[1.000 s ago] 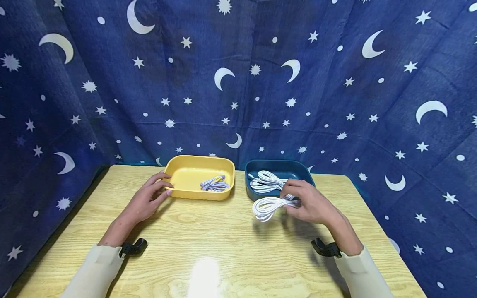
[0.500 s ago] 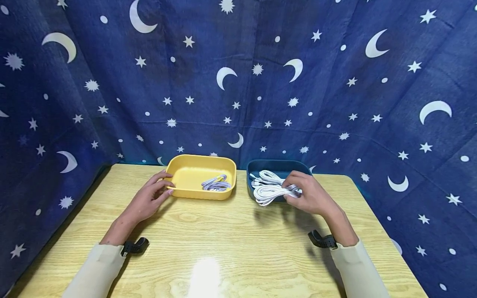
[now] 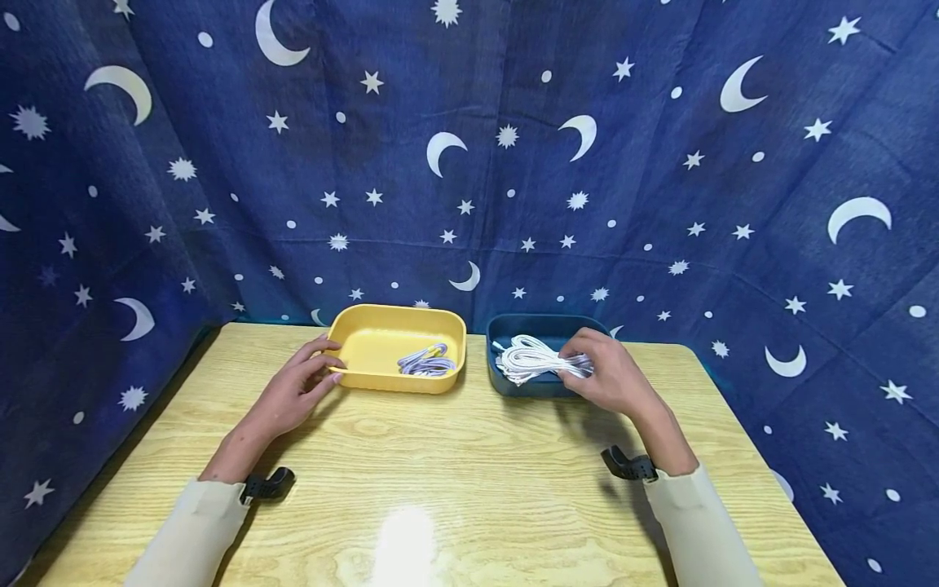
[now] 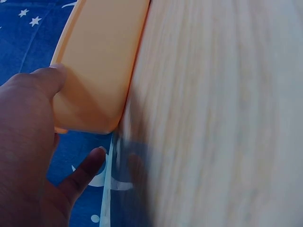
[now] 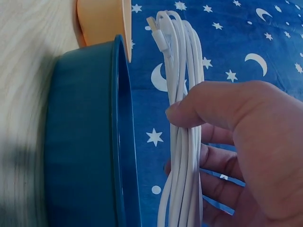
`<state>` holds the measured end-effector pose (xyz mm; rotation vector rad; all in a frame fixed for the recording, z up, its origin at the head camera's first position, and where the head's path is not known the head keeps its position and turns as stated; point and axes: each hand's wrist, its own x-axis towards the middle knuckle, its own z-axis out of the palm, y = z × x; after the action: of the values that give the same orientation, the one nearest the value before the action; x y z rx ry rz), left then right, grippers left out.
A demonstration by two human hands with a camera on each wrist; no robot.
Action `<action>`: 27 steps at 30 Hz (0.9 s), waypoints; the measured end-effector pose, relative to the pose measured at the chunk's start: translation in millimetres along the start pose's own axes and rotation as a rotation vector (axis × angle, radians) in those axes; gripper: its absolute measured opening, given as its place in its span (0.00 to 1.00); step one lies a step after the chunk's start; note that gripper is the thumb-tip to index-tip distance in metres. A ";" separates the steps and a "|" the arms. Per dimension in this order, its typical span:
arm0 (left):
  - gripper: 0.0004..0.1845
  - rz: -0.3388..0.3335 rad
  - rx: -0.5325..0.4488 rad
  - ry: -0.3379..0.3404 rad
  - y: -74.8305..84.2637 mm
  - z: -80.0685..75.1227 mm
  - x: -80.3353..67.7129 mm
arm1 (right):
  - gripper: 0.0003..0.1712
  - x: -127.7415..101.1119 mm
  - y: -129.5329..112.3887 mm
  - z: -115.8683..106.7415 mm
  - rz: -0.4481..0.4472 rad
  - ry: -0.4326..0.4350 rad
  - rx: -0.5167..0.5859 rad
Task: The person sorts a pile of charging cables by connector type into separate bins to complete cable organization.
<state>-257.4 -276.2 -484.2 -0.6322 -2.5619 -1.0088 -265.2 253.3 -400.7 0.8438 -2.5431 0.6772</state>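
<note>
My right hand [image 3: 605, 371] pinches a coiled bundle of white charging cable [image 5: 182, 113] between thumb and fingers. In the right wrist view the bundle is above the rim of the dark blue bin [image 5: 85, 137], with a plug showing at one end. In the head view it overlaps the bin, and another white cable there is mostly hidden behind it. My left hand [image 3: 293, 391] grips the left end of the yellow bin [image 3: 367, 381], its thumb against the outer wall and fingertips over the rim. A lilac cable with yellow parts [image 3: 428, 361] lies in that bin's right side.
Both bins stand side by side at the back of a light wood table [image 3: 440, 473], a narrow gap between them. Close behind hangs a dark blue curtain [image 3: 396, 147] printed with moons and stars. Each wrist wears a black camera mount [image 3: 267, 484].
My right hand has moved the white cable bundle away from me, from in front of the blue bin to over it. The left hand has kept its place on the yellow bin.
</note>
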 end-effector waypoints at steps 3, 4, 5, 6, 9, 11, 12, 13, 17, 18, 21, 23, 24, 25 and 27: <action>0.05 0.013 -0.008 0.003 0.1 -0.3 0.7 | 0.07 2.2 2.1 1.8 0.040 0.008 0.009; 0.05 0.014 -0.011 0.003 0.0 -0.4 0.9 | 0.07 3.2 2.7 2.4 0.050 0.012 0.012; 0.05 0.015 -0.014 0.003 -0.2 -0.5 1.2 | 0.07 4.2 3.5 3.1 0.061 0.015 0.017; 0.05 0.014 -0.015 0.003 -0.4 -0.5 1.3 | 0.07 5.1 4.3 4.0 0.070 0.017 0.022; 0.05 0.004 -0.019 -0.001 -0.9 -0.1 1.0 | 0.07 8.0 7.0 7.4 0.090 0.012 0.026; 0.05 -0.004 -0.018 -0.006 -1.1 0.4 0.6 | 0.07 9.7 9.1 9.9 0.096 0.006 0.026; 0.05 -0.008 -0.015 -0.008 -1.1 0.8 0.3 | 0.07 10.4 10.0 11.1 0.099 0.002 0.025; 0.05 -0.011 -0.013 -0.009 -1.1 1.1 0.1 | 0.07 11.1 10.6 12.0 0.105 -0.003 0.023; 0.05 -0.016 -0.008 -0.011 -0.4 1.6 0.0 | 0.08 13.2 12.6 14.5 0.126 -0.013 0.018; 0.05 -0.015 -0.008 -0.010 -0.2 1.7 0.3 | 0.08 13.7 13.3 15.0 0.127 -0.016 0.014; 0.05 -0.014 -0.012 -0.006 0.9 1.3 0.7 | 0.08 15.7 15.0 17.0 0.132 -0.024 0.005; 0.05 -0.015 -0.015 -0.006 1.2 1.0 0.8 | 0.08 17.5 16.1 19.1 0.133 -0.031 -0.006; 0.05 -0.016 -0.014 -0.005 1.4 0.9 0.7 | 0.08 18.5 16.8 20.4 0.131 -0.034 -0.007; 0.05 -0.018 -0.015 -0.006 1.5 0.8 0.4 | 0.08 19.6 17.0 21.8 0.132 -0.039 -0.007; 0.05 -0.022 -0.013 -0.007 1.6 0.6 -0.2 | 0.07 21.7 17.5 24.7 0.134 -0.048 -0.009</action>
<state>-256.5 -274.8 -483.8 -0.6138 -2.5759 -1.0330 -297.3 242.2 -416.0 0.7002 -2.6623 0.6932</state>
